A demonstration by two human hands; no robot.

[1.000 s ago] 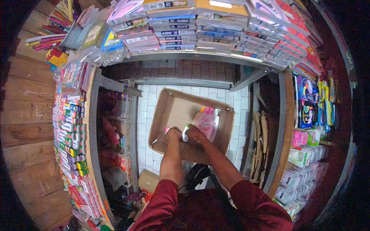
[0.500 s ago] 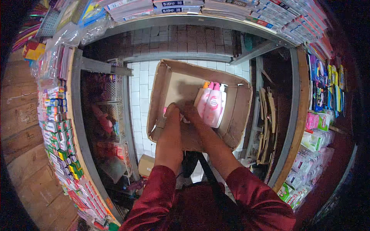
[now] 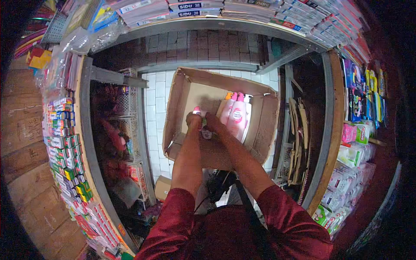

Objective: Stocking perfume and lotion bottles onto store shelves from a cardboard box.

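Observation:
An open cardboard box point(image 3: 265, 130) is on the tiled floor in front of me, and both my hands reach down into it. My left hand point(image 3: 193, 120) is closed around a small bottle with a pink cap point(image 3: 196, 109); most of its body is hidden by the fingers. Close beside it, my right hand point(image 3: 212, 123) has its fingers curled in, and what they grip is hard to make out. A pale, see-through piece point(image 3: 206, 133) shows just below the two hands. Pink lotion pump bottles point(image 3: 237, 117) lean side by side in the box's right part, one with an orange top.
Shelf frames surround the box. Stacked paper packs point(image 3: 197, 9) fill the far shelf, small boxes point(image 3: 65, 143) line the left one, and wrapped packs point(image 3: 353, 158) the right. Flattened cardboard point(image 3: 299, 134) stands at the right. A small carton point(image 3: 162, 187) is at the near left.
My left hand has lifted slightly, and the pink-capped bottle now shows upright above its fingers. My right hand stays beside it. The view has shifted a little.

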